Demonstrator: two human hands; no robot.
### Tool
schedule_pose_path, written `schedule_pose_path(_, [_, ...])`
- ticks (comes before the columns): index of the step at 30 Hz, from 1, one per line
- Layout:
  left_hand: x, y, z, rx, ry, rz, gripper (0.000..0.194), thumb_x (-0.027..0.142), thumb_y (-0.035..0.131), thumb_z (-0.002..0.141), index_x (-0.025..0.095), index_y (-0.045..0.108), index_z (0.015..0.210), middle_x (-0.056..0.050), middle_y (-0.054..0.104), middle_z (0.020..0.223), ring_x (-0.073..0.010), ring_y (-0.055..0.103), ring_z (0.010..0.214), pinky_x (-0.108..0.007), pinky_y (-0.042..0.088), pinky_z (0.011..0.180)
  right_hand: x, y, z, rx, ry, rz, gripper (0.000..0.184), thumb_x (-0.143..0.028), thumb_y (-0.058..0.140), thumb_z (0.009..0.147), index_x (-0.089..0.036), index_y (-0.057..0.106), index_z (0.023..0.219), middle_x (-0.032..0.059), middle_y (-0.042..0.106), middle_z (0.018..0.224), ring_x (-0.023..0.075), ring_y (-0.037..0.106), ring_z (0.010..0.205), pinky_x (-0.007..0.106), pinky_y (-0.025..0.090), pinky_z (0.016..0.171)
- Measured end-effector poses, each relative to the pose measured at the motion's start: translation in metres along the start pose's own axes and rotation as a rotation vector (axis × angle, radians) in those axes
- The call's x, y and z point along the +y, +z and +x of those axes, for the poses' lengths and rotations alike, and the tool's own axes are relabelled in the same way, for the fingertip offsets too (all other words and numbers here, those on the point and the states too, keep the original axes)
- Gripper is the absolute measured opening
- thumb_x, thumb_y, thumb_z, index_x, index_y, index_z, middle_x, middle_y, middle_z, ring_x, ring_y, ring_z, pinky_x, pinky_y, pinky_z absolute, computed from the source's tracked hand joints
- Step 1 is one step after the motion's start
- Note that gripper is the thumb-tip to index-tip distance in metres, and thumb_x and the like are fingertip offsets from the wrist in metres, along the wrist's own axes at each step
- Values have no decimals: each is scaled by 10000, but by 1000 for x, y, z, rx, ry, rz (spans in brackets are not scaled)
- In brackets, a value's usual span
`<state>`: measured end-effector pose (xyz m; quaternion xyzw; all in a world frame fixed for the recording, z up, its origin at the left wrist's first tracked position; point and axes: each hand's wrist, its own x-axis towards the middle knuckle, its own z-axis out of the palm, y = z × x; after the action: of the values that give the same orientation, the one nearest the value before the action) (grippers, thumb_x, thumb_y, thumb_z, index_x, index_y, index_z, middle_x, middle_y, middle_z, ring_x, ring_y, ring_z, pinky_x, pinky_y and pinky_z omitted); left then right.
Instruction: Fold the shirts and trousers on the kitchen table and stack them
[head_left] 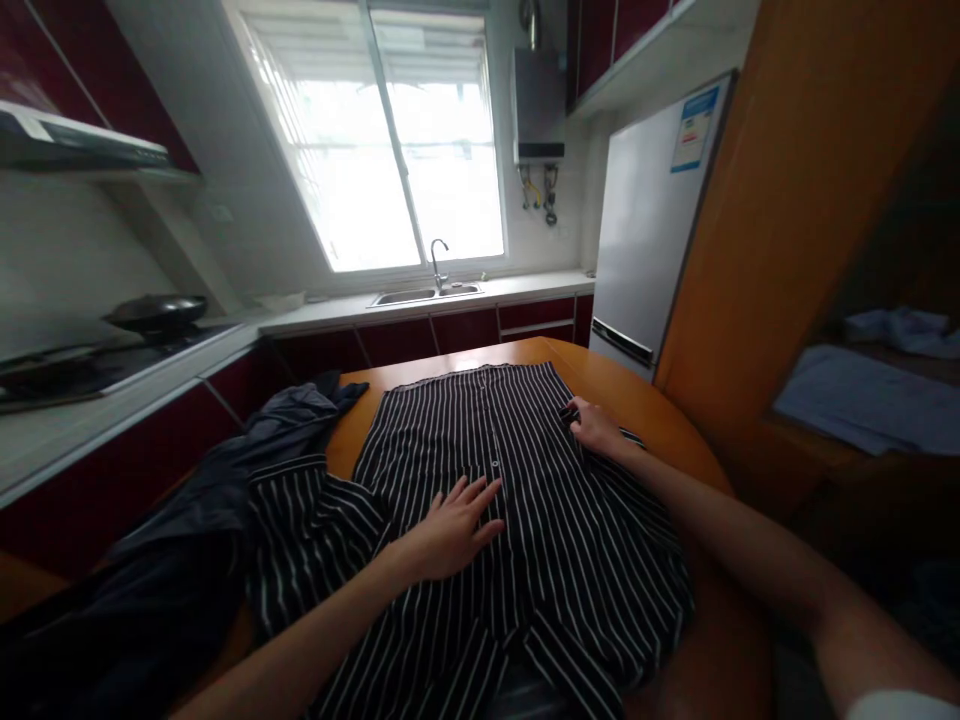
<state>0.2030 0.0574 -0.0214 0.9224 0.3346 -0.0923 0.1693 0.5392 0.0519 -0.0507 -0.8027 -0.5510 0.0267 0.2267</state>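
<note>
A black shirt with thin white stripes lies spread flat on a round orange wooden table, its button line running down the middle. My left hand rests flat on the shirt's middle, fingers stretched out beside the buttons. My right hand sits at the shirt's right edge, its fingers curled and pinching a fold of the striped cloth. One sleeve hangs off to the left.
A dark grey garment lies bunched on the table's left side. Behind are a counter with a sink, a pan on the stove, a white fridge and a wooden partition at right.
</note>
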Motion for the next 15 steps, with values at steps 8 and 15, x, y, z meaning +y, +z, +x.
schedule_pose_path(8, [-21, 31, -53, 165, -66, 53, 599, 526, 384, 998, 361, 336, 1572, -21, 311, 1635, -313, 204, 1529, -566, 255, 1200, 107, -78, -15, 302, 206, 110, 573, -162, 466, 836, -161, 498, 1408, 101, 737, 934, 249, 708, 872, 333, 526, 780])
schedule_pose_path(15, [-25, 62, -57, 286, -68, 88, 555, 441, 403, 1001, 340, 399, 1546, -11, 286, 1642, -288, 203, 1533, -538, 222, 1223, 165, -85, -36, 351, 403, 23, 523, -169, 507, 807, -219, 619, 1316, 175, 732, 1116, 328, 699, 1040, 439, 541, 863])
